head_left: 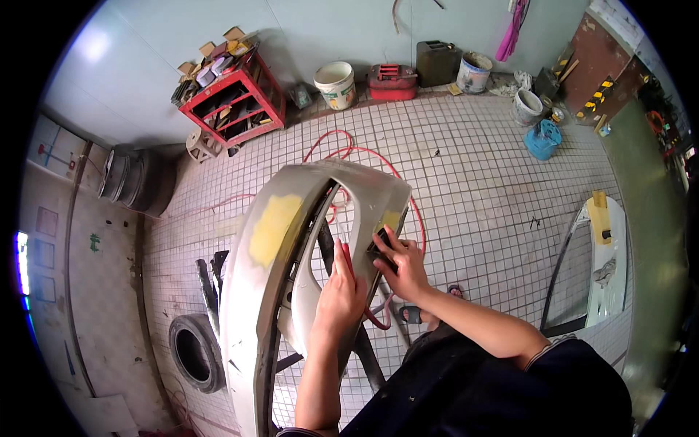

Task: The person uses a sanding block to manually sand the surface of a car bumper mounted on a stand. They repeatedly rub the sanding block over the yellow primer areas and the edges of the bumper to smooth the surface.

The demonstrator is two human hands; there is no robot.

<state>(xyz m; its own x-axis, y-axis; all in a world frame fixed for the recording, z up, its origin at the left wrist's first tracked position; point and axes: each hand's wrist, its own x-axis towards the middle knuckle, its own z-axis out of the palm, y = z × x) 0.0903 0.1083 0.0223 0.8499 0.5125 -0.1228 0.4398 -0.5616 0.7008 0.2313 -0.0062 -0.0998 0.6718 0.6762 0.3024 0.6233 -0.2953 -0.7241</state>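
A silver-grey car bumper [244, 306] stands in front of me with a large yellow filler patch [275, 229] on its left part. My right hand [405, 268] grips a small black block [381, 242] against the bumper's right part, just below a smaller yellow patch [391, 219]. My left hand [340, 300] is by the bumper's middle opening, its fingers pointing up along a slim red thing [347, 259]. The palm hides most of that red thing, so its kind is unclear. A red hose [380, 320] curves just right of my left wrist.
A tyre [196, 353] lies at lower left, near dark stand legs [368, 357] under the bumper. The hose loops over the tiled floor beyond. A red shelf cart [247, 102], buckets [335, 86] and jerrycans line the wall. A white panel [608, 262] lies at right.
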